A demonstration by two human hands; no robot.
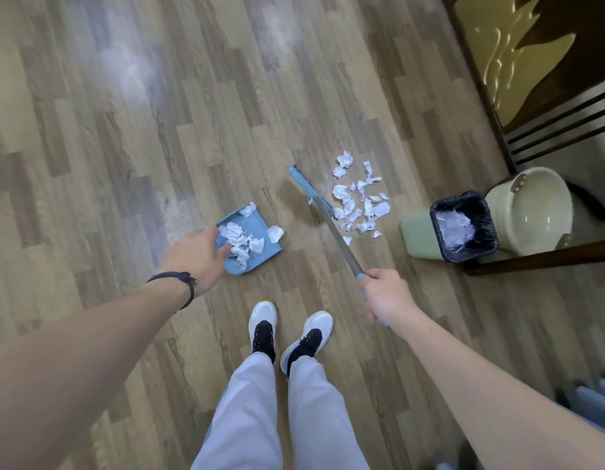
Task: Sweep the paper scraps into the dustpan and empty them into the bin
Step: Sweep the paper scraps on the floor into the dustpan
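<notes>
A blue dustpan (260, 228) lies on the wood floor holding several white paper scraps (241, 240). My left hand (195, 257) hovers over its left rear edge, back of the hand up, fingertips overlapping the pan; any handle beneath is hidden. My right hand (385, 293) is closed on the end of a long broom handle (338, 239). The blue broom head (309, 189) rests on the floor just left of a loose pile of paper scraps (360, 198). A green bin (419, 237) with a black liner, paper inside, stands right of the pile.
A cream bucket (535, 212) stands right beside the bin, under dark wooden furniture (538, 257) that fills the right side. My two feet in white and black shoes (287, 334) are just behind the dustpan. Wood floor stretches away to the left and ahead.
</notes>
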